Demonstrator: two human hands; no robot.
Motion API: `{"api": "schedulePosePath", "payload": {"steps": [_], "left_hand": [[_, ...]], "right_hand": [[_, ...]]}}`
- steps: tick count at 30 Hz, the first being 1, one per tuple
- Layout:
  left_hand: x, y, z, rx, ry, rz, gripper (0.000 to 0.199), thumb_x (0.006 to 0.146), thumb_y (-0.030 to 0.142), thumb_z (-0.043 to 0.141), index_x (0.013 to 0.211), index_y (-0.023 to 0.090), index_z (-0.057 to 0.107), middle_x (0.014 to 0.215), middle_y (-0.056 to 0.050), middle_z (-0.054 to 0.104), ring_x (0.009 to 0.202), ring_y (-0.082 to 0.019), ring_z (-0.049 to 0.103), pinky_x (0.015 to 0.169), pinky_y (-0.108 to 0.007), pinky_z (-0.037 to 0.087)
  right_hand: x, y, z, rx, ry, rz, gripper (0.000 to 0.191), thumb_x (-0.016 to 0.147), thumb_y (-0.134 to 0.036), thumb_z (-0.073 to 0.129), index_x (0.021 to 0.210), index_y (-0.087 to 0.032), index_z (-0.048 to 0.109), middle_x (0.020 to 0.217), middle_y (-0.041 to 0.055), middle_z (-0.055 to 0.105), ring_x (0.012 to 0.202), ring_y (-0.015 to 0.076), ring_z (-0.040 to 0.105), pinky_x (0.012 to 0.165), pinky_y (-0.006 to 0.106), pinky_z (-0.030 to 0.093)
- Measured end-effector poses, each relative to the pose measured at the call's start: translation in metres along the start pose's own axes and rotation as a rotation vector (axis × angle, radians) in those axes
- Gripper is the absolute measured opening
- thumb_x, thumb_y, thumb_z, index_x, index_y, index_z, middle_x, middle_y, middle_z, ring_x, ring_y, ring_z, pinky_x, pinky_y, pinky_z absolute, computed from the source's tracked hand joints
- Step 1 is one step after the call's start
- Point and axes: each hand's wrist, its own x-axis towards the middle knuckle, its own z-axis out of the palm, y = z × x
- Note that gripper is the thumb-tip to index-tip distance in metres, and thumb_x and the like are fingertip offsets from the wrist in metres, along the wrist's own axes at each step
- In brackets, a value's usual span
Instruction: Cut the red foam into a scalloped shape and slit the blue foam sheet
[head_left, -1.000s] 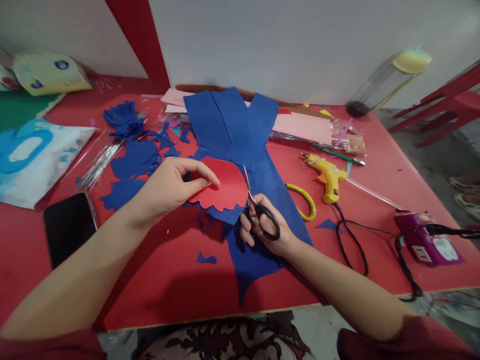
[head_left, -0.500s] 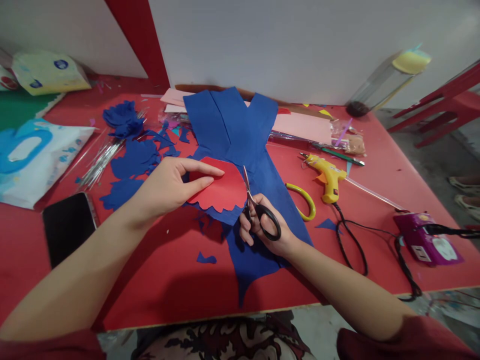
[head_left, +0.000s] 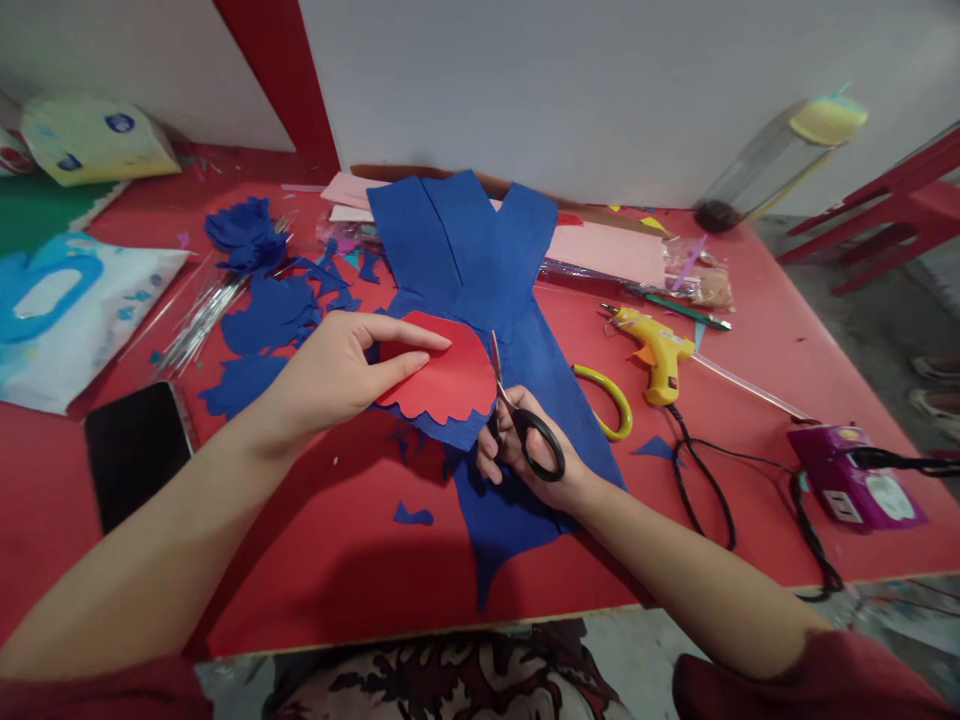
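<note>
My left hand pinches a red scallop-edged paper template together with a piece of blue paper lying under it. The blue shows along the template's lower edge. In my right hand is a pair of black-handled scissors, its blades pointing away from me at the right edge of the red and blue pieces. Beneath both hands a large cut blue sheet spreads across the table. A small blue scrap lies nearer to me.
On the red table, blue cut petals, wire stems and a black phone are at left. To the right are a yellow-handled tool, yellow glue gun, its cord, and a purple power box.
The scissors have shifted very slightly right at the edge of the pieces. My left hand keeps its pinch, and the other things stay put.
</note>
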Motion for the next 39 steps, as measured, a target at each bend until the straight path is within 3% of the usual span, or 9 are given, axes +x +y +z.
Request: {"api": "schedulePosePath", "payload": {"steps": [18,33,39], "left_hand": [[0.0007,0.0008,-0.0023,0.031,-0.019,0.001,0.021,0.074,0.029,0.06,0.088,0.023,0.074,0.077,0.0,0.072,0.074,-0.016,0.063,0.072,-0.026,0.05],[0.0016,-0.0033,-0.0054,0.005,-0.034,0.01,0.021,0.073,0.031,0.061,0.09,0.024,0.074,0.088,-0.002,0.073,0.08,-0.018,0.064,0.075,-0.027,0.049],[0.0016,-0.0028,-0.0069,0.01,-0.073,0.003,0.022,0.073,0.03,0.061,0.09,0.026,0.074,0.085,-0.001,0.073,0.075,-0.018,0.063,0.067,-0.026,0.049]], "right_hand": [[0.0001,-0.001,0.0014,-0.005,0.021,0.032,0.047,0.071,-0.059,0.062,0.082,-0.024,0.033,0.066,-0.0075,0.046,0.046,0.0072,0.044,0.048,0.024,0.034],[-0.0007,-0.0027,0.0024,-0.02,0.023,0.059,0.048,0.07,-0.058,0.063,0.083,-0.024,0.032,0.062,-0.0089,0.047,0.042,0.0064,0.044,0.045,0.022,0.034],[-0.0002,-0.0048,0.0037,-0.004,-0.003,0.073,0.051,0.067,-0.06,0.064,0.083,-0.024,0.033,0.065,-0.0078,0.047,0.045,0.0068,0.045,0.047,0.023,0.035]]}}
